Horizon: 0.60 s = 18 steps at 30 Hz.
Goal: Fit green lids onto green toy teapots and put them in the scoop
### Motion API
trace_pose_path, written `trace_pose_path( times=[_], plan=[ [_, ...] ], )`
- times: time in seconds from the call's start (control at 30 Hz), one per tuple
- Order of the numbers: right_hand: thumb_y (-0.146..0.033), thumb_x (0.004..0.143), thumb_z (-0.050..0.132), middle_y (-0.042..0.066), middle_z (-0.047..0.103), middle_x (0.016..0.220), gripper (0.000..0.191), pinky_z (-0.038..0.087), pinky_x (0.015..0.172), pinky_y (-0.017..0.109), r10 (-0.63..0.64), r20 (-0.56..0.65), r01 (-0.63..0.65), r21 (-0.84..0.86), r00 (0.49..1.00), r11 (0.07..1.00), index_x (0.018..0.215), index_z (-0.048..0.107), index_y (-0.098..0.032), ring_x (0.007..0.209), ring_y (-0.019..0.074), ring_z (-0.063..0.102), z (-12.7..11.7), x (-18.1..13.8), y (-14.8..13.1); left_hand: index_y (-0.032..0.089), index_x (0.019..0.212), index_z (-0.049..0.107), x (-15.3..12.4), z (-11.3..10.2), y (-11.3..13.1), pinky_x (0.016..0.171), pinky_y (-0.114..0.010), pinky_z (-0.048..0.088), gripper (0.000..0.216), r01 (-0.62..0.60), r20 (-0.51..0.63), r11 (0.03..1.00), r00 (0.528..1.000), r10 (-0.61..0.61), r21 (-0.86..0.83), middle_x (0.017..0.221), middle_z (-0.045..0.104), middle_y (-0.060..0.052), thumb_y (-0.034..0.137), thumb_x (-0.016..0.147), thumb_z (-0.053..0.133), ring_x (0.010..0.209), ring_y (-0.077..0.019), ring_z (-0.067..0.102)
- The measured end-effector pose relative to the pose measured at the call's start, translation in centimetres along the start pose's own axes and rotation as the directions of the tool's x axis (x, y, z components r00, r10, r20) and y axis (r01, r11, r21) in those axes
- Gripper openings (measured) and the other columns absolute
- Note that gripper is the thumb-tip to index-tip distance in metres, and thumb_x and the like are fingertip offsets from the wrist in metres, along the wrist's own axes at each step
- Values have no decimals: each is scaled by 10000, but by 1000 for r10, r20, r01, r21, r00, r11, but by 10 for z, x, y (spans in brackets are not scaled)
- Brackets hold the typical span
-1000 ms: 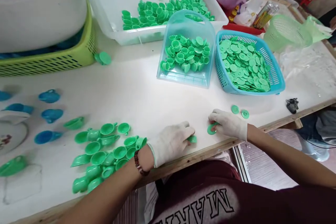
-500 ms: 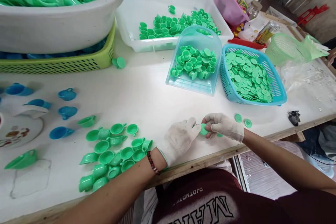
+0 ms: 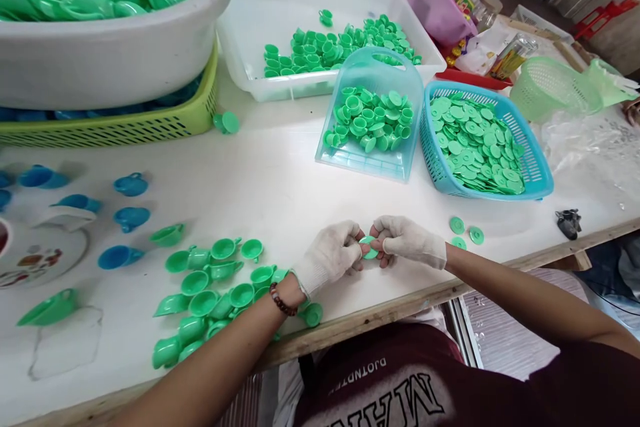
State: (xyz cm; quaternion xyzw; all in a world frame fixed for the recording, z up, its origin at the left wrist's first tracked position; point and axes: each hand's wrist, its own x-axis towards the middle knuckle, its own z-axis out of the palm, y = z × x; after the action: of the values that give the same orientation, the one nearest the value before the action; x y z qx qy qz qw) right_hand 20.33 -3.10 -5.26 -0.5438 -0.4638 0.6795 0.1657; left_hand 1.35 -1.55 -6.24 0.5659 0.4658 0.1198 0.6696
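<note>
Near front edge of tabletop (image 3: 280, 193): left hand (image 3: 330, 257) and right hand (image 3: 411, 240) meeting, gloved fingertips of both pinching green disc (image 3: 369, 248) between them (anything under disc hidden). Risk, judged: glove fabric slipping, disc springing over edge or dropping into cup pile (image 3: 215, 283).

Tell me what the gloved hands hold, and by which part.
Both hold one small green plastic piece: the left hand pinches its left edge, the right hand its right edge.

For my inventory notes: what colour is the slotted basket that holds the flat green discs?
The basket is light blue, and it shows plainly in the head view.
</note>
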Motion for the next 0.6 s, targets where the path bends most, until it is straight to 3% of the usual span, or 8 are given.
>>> trace_pose_path(
  times=[0.23,0.4,0.6],
  plan=[
    [-327,756,718,15,665,715,370,577,539,289,125,180,-142,84,976,986,993,490,-157,586,158,674,-11,8,-3,163,867,514,2,1,0,468,-225,504,84,77,22,982,997,-74,-174,579,579,31,158,786,536,489,-116,601],
    [-242,779,676,-16,637,744,313,589,644,303,68,241,-109,161,968,981,1012,485,-157,645,139,687,-13,8,5,163,887,534,-1,-3,-4,478,-202,467,126,10,26,999,1000,-9,-53,632,603,20,204,769,552,529,-107,590],
    [-135,784,596,-14,639,745,229,580,619,284,68,208,-86,80,976,993,981,481,-164,608,115,663,-6,7,7,169,897,576,-3,-6,-4,547,-215,453,176,-35,34,996,999,32,80,706,632,10,152,737,506,604,-107,581]
  ],
)
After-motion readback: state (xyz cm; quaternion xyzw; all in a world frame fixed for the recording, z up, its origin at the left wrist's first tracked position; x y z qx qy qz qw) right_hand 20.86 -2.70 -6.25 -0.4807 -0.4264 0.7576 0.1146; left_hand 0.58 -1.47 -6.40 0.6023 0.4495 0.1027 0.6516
